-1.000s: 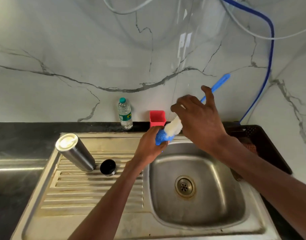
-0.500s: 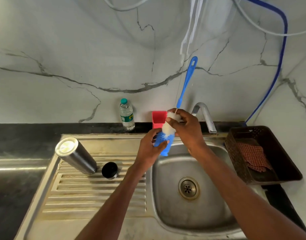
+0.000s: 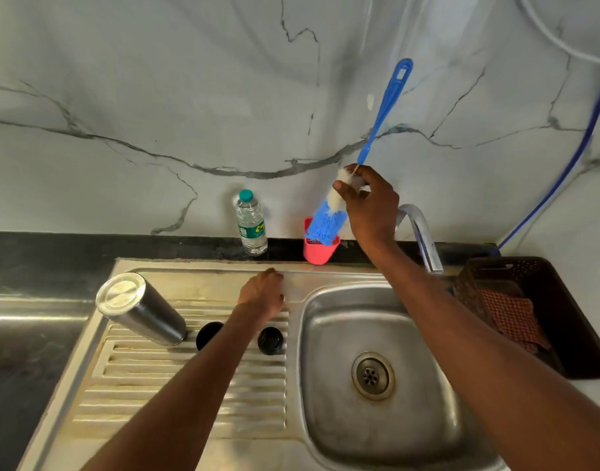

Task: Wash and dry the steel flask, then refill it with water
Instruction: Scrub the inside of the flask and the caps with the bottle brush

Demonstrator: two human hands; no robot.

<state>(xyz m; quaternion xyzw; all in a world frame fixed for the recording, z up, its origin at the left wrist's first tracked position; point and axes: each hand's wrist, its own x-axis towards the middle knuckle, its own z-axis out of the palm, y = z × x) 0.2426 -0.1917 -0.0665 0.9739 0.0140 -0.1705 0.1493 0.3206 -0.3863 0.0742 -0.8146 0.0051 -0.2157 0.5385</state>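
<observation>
Your left hand has released the bottle brush since a moment ago and now rests low on the drainboard, fingers loosely curled and holding nothing. Your right hand alone carries the brush, fingers pinched around its white bristles below the blue handle, which tilts up toward the wall. The blue bristle tip sits at the mouth of the pink cup; I judge you are stowing it, so scrubbing appears finished. The steel flask stands inverted on the drainboard, well apart from both hands, beside two black caps. Drying and refilling remain.
</observation>
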